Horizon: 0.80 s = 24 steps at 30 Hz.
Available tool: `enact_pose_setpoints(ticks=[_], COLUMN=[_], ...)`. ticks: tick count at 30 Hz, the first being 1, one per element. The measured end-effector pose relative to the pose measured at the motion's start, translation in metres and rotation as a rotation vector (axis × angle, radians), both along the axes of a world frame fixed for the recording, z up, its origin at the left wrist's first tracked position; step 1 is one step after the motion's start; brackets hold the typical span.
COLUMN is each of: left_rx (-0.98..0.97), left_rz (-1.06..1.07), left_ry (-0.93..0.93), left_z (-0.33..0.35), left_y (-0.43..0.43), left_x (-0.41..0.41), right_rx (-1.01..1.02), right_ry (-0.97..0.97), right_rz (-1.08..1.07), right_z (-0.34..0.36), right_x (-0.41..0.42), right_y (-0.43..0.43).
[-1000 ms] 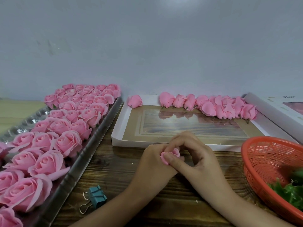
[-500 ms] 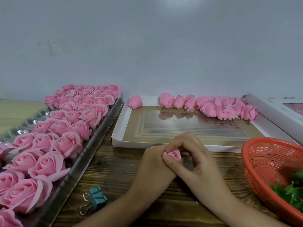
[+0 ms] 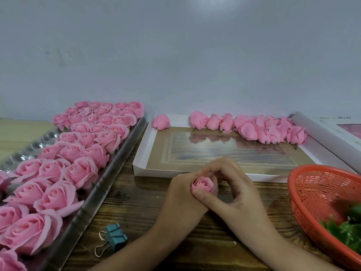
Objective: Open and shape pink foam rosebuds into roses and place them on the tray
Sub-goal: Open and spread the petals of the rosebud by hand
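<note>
The rosebud [image 3: 203,184] sits between both hands just above the tabletop [image 3: 136,202], near the front middle, its pink petals partly loosened and its top facing up. The left hand [image 3: 181,196] has its grip closed around the rosebud from the left side, its fingers hidden behind the flower. The right hand [image 3: 234,190] also grips it: the thumb presses on the near edge of the petals and the curled fingers arch over the far side.

To the left, a long silvery tray [image 3: 93,194] runs away from the viewer, filled with rows of opened pink roses [image 3: 82,171] packed close together. Behind the hands lies a shallow white box [image 3: 140,165] with a brown bottom; a row of closed buds [image 3: 248,128] lies along its far edge, and one single bud [image 3: 161,122] sits apart in its far left corner.

At the right, an orange plastic basket [image 3: 312,184] holds green leaves [image 3: 345,231]. A teal binder clip [image 3: 115,237] lies on the wood beside the tray, near the left forearm.
</note>
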<state>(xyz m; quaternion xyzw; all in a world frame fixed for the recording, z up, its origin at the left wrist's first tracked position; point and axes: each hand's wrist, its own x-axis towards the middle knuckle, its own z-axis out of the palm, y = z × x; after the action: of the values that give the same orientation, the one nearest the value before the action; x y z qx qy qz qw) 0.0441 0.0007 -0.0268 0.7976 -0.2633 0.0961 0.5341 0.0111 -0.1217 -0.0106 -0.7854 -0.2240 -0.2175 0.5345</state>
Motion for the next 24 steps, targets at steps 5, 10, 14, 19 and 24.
enact_pose_setpoints(ticks=[5, 10, 14, 19, 24], left_rx=[0.017, 0.063, 0.013, -0.029, 0.019], left_rz=[-0.001, 0.018, -0.001, -0.092, -0.035], left_ry=[0.023, 0.075, 0.051, 0.101, 0.070], left_z=[0.000, 0.000, 0.007, 0.012, 0.002], left_y=[0.001, -0.001, 0.000, 0.001, -0.001], left_x=[-0.002, 0.000, -0.006, -0.008, -0.003], right_rx=[-0.015, 0.012, 0.057, 0.088, 0.040], right_ry=[0.026, 0.012, 0.021, 0.041, 0.016], right_rz=[-0.012, 0.027, 0.038, 0.062, 0.016], right_z=[-0.002, -0.003, -0.003, -0.003, 0.001], right_x=[0.001, 0.003, 0.004, 0.006, 0.001], right_y=[0.000, 0.000, -0.003, -0.005, -0.001])
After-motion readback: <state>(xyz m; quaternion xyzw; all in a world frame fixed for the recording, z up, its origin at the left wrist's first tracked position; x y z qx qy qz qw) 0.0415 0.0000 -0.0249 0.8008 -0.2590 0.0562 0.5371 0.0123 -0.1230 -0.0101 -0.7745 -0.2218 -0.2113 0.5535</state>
